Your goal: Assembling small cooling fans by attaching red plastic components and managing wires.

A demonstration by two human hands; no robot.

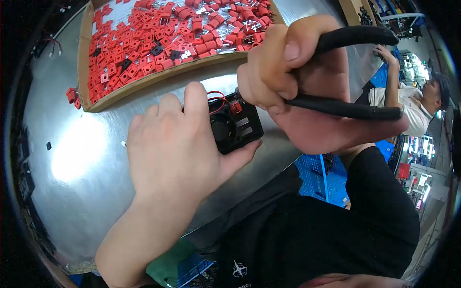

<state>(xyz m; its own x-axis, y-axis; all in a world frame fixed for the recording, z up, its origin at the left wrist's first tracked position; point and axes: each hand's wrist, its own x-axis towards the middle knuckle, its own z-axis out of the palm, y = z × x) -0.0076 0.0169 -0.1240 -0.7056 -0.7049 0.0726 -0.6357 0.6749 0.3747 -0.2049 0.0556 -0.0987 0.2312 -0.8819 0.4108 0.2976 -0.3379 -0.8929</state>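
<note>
The left hand (180,144) should pin the small black fan module (235,126) flat while the right hand (297,72), squeezing black-handled pliers (353,74), works squarely on its red terminal (235,107).

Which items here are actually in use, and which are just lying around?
In use: black part with red wires, held by left hand; pliers, gripped by right hand.

Lying about: tray of red pieces; stray red pieces on metal table; blue crate.

Small fan module (236,127): black, red wires. Pliers handles (350,110): black. Tray (158,77): tan rim, red square parts (144,43), few black. Table (81,158): grey metal. Crate (319,180): blue.
</note>
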